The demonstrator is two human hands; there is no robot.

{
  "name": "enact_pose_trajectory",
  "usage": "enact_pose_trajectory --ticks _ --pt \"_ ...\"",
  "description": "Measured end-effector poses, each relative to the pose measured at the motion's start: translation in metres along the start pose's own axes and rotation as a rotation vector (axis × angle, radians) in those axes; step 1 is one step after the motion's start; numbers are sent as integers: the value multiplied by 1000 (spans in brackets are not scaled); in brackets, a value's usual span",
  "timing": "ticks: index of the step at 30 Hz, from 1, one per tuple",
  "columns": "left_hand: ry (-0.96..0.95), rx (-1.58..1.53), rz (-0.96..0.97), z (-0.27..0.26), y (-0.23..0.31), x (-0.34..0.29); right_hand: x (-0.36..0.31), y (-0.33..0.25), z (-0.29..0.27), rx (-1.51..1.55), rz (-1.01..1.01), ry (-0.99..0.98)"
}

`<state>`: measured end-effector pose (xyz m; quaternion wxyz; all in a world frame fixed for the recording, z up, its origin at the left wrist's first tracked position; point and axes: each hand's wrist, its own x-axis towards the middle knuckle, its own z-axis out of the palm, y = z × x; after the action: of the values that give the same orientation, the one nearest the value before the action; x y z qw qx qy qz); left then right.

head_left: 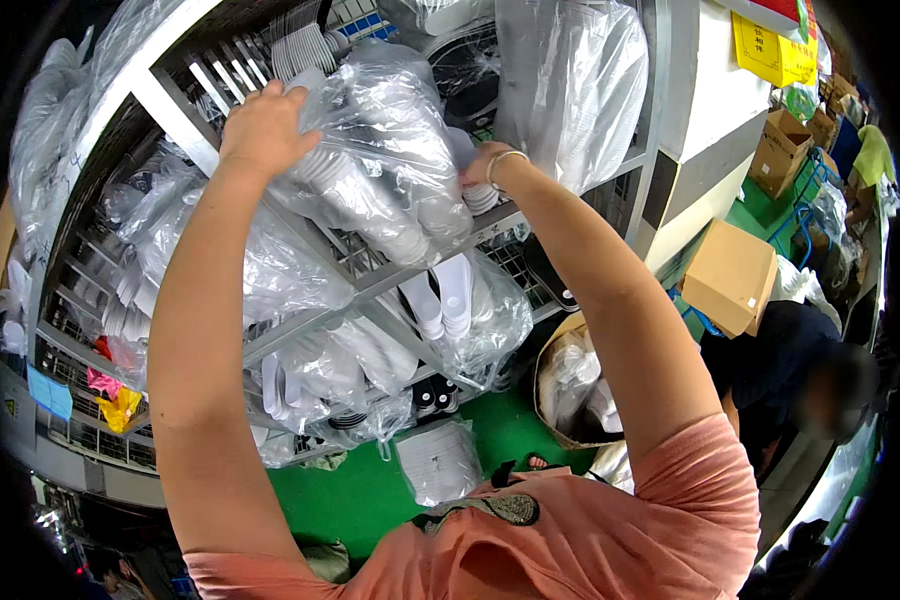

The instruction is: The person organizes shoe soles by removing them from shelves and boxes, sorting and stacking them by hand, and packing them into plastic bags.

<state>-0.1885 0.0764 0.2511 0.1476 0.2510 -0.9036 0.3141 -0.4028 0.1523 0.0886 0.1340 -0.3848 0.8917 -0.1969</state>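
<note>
A clear plastic bag of white shoe insoles (375,160) lies tilted on the upper rack shelf between my hands. My left hand (268,125) is at its left upper end, fingers bent over the plastic and thumb apart from them. My right hand (485,165), with a bracelet at the wrist, is curled at the right side of the bag. Its fingertips are hidden, so what it grips does not show. Just below it a small stack of white insoles (481,198) sticks out.
The metal rack (300,335) carries several more bags of white soles. Another tall bag (575,95) stands on the right. On the green floor (355,500) lie a bag of soles (440,462) and an open carton (547,400). A person (780,370) is at right, beside a cardboard box (727,275).
</note>
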Motion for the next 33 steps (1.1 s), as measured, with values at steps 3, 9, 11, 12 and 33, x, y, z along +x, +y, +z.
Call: enact_pose_trajectory --ticks 3,9,11,12,33 --pt "45 53 -2 1 3 3 2 4 5 173 54 -7" --pt "163 -99 -40 12 5 5 -9 25 2 990 86 -142" --pt "402 -59 -28 21 -3 3 -46 41 -10 1522 -181 -166" --pt "633 -10 -19 24 -6 1 -78 43 -19 1635 -310 -85" --pt "-414 -2753 67 69 192 -125 -248 49 37 1036 -496 280"
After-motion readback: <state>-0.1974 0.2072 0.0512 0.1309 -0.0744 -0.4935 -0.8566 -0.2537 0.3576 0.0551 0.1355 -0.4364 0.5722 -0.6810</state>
